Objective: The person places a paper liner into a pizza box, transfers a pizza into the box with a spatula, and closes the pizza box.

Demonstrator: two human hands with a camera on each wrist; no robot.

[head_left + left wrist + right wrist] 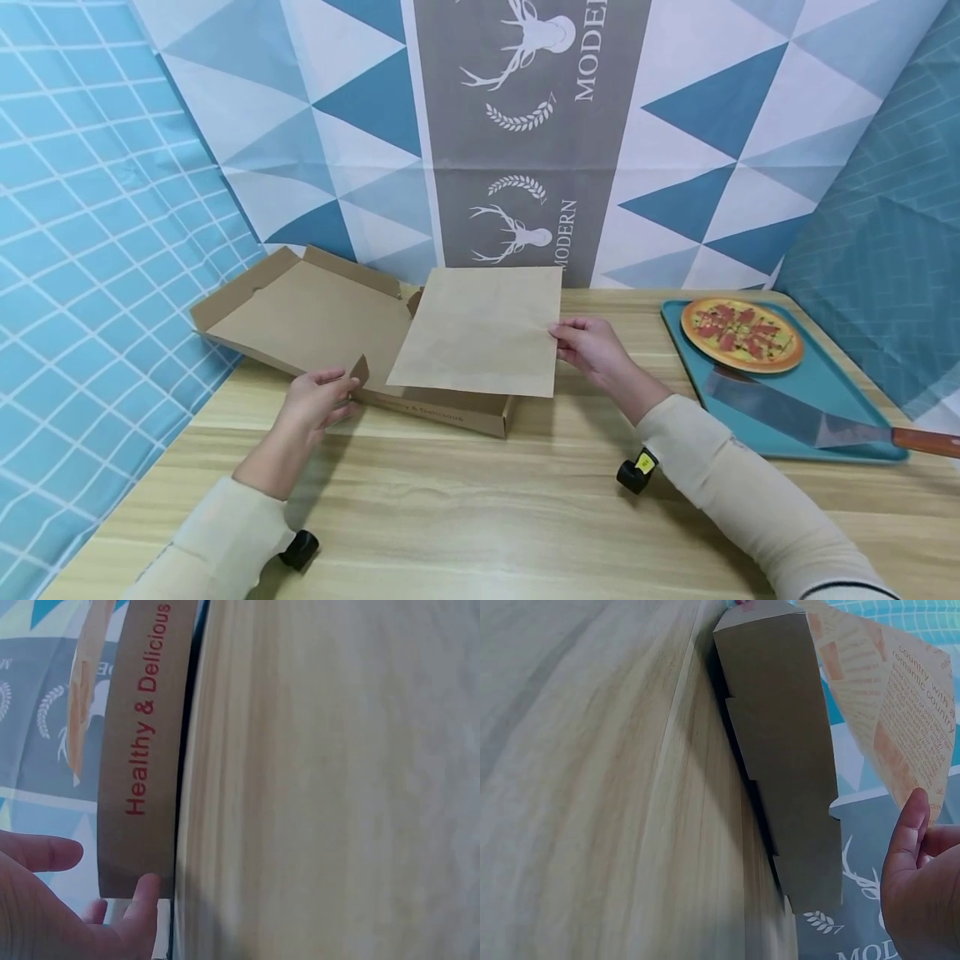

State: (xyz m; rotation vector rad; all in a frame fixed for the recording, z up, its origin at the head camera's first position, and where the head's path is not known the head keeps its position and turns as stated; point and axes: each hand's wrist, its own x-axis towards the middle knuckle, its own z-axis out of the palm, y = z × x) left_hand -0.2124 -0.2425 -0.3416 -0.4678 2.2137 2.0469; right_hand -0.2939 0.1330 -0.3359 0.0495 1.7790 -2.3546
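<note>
One paper sheet [487, 329] is pinched over the open box [487, 419] by the right hand [596, 352]; the left hand [315, 402] is held spread at its corner. Lining is apparently underway; level lowering is called for.

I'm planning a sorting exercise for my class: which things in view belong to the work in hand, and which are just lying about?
Seemingly in use:
paper sheet, pinched by the right hand
open cardboard box, at the left hand

Apparently lying about, untouched:
pizza
blue tray under it
spatula
</note>
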